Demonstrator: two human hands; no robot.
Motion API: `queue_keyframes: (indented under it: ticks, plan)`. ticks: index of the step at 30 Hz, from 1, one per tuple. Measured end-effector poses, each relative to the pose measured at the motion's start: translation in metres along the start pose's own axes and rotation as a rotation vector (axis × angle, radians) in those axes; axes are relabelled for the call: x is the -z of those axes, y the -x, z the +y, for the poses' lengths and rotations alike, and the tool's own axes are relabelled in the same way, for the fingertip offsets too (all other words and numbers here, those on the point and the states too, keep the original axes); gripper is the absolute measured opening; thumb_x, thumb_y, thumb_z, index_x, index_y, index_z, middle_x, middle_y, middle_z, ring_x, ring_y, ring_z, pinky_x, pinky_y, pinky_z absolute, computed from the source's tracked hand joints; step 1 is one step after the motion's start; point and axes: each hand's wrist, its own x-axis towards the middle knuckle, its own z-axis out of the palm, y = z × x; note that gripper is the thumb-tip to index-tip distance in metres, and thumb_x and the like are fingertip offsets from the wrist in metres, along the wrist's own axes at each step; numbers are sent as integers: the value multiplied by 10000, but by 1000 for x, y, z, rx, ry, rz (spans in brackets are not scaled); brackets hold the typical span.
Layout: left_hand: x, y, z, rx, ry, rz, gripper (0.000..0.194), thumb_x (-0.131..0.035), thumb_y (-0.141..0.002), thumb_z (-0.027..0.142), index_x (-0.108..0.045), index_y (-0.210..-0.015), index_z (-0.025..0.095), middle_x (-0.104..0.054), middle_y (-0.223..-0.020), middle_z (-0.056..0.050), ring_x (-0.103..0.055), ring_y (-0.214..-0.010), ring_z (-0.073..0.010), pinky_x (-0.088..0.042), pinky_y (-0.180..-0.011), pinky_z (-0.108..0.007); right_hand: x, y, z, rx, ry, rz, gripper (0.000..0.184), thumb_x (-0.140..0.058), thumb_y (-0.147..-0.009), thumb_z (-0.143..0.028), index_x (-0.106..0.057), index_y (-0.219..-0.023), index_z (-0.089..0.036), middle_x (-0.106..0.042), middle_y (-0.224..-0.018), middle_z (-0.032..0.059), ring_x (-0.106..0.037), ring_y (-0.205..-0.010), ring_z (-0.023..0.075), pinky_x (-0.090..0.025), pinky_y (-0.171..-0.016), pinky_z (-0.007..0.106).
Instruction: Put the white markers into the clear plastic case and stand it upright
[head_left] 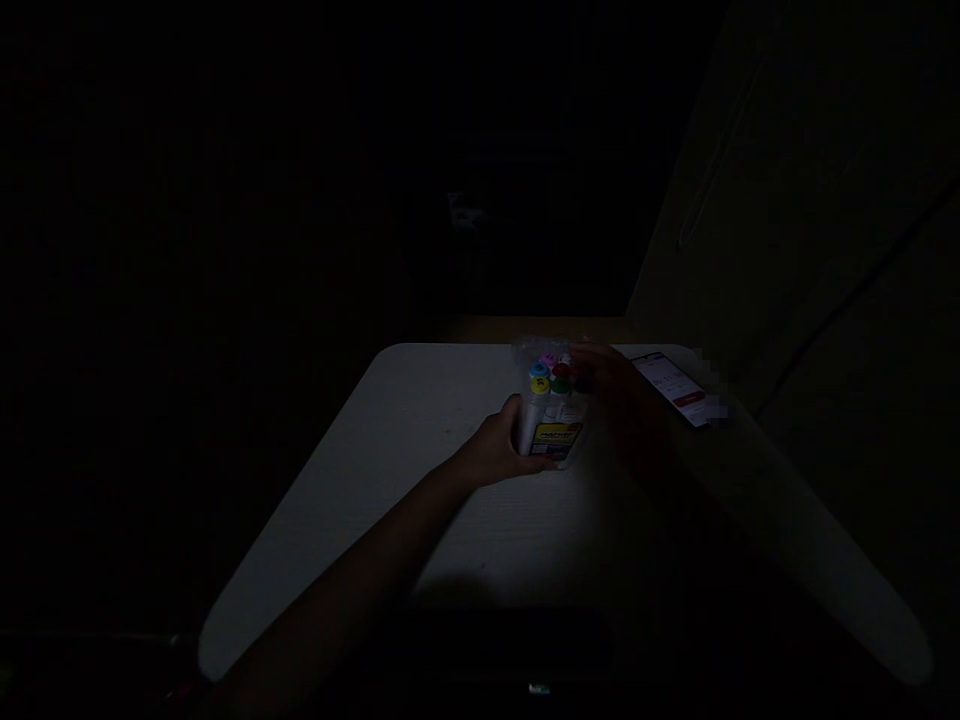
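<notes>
My left hand (491,448) is closed around the lower left side of a clear plastic marker pack (556,412), with the thumb along its side and fingers under the base. The pack stands upright, tilted slightly. Several round caps in pink, blue, yellow, red and green show at its top, and a yellow and dark label is on its front. Thin clear plastic sticks up at the top left. My right hand (611,375) is at the pack's upper right edge, by the caps. Deep shadow hides most of its fingers, so their grip is unclear.
A pale table (382,420) with rounded corners lies below the hands. A lit phone (671,388) rests flat near its far right edge. The room is very dark; a dim wall and a hanging cord (720,160) are at the right.
</notes>
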Motion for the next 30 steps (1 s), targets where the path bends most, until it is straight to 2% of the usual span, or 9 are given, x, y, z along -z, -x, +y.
queue_keyframes:
  ticks: [2,7,11,14,18,21,24,27,30]
  plan:
    - [3,1,1,-24,-14,32,813,-883,-574,456,-474,-1228,198,-708,-1172,-120,-709,-1030,-316,-585,-900,-480,1,0,3,-28,-42,39,336,-471,-1014,-427,-724,-1160,-263,-719,-1259,47,-606,-1305,190,-481,-1148,376]
    - [13,0,0,-111,-12,85,854,-837,-644,434,-431,-1356,195,-645,-1295,-128,-644,-1182,-313,-518,-1041,-481,2,4,16,-188,-10,61,425,-419,-1016,-482,-706,-1219,-243,-675,-1360,59,-557,-1373,220,-424,-1204,419]
    - [25,-3,-7,-128,-16,178,810,-802,-667,447,-469,-1353,173,-626,-1288,-124,-618,-1209,-307,-505,-1048,-456,-1,8,34,-303,80,46,447,-389,-1021,-399,-643,-1344,-226,-633,-1425,81,-570,-1362,251,-443,-1177,453]
    - [32,-4,-13,-177,-84,251,841,-805,-643,463,-497,-1359,146,-596,-1325,-156,-604,-1216,-319,-502,-1036,-458,-2,10,45,-334,115,9,472,-384,-1011,-344,-609,-1391,-178,-627,-1429,110,-583,-1344,251,-443,-1172,450]
    - [37,-7,-19,-194,-147,359,801,-823,-624,522,-571,-1299,171,-642,-1255,-133,-625,-1157,-305,-515,-986,-444,0,12,56,-342,187,-92,503,-502,-929,-287,-590,-1403,-144,-632,-1417,136,-596,-1320,277,-433,-1168,492]
    - [39,-8,-18,-189,-176,425,758,-842,-580,567,-637,-1199,180,-677,-1160,-106,-642,-1095,-295,-518,-964,-434,-2,14,61,-404,237,-128,480,-531,-889,-280,-636,-1346,-178,-669,-1362,133,-632,-1262,298,-458,-1128,536]
    - [42,-8,-16,-222,-270,438,726,-834,-579,589,-667,-1156,182,-689,-1114,-96,-653,-1061,-287,-523,-958,-430,-5,16,61,-434,199,-134,415,-511,-882,-300,-700,-1231,-179,-702,-1300,130,-639,-1229,299,-452,-1123,534]
    - [44,-6,-14,-242,-366,450,698,-819,-601,582,-676,-1151,176,-694,-1112,-101,-663,-1050,-287,-534,-951,-434,-6,16,52,-450,118,-174,338,-504,-893,-319,-740,-1094,-182,-755,-1133,103,-664,-1119,263,-497,-1046,449]
    - [46,-5,-14,-257,-426,442,706,-819,-608,576,-679,-1156,154,-696,-1120,-128,-666,-1052,-304,-537,-953,-461,-5,15,45,-545,69,-196,316,-457,-918,-325,-737,-889,-180,-750,-870,77,-669,-895,216,-530,-879,359]
